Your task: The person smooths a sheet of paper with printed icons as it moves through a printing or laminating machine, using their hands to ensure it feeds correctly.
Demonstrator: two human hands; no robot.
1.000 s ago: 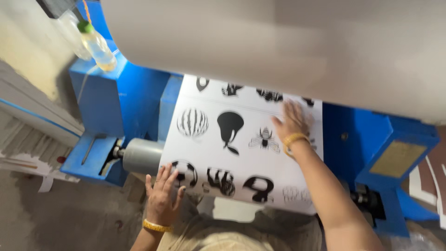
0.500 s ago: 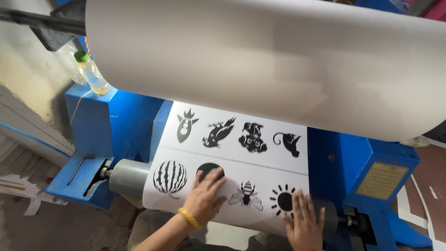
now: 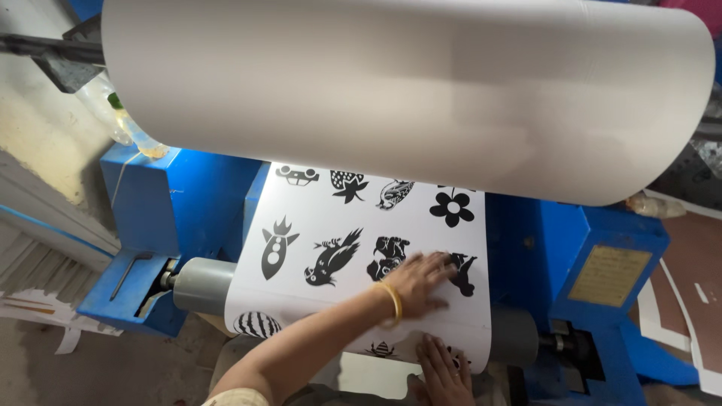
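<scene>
From the head camera: a white printed sheet with black silhouette pictures hangs below a big white paper roll on a blue metal machine. The left hand, gold bangle at its wrist, lies flat and open on it. The right hand presses open-fingered at the sheet's bottom edge.

On the blue machine housing to your right sits a rectangular brass-yellow nameplate, slightly tilted, beside the printed sheet.
</scene>
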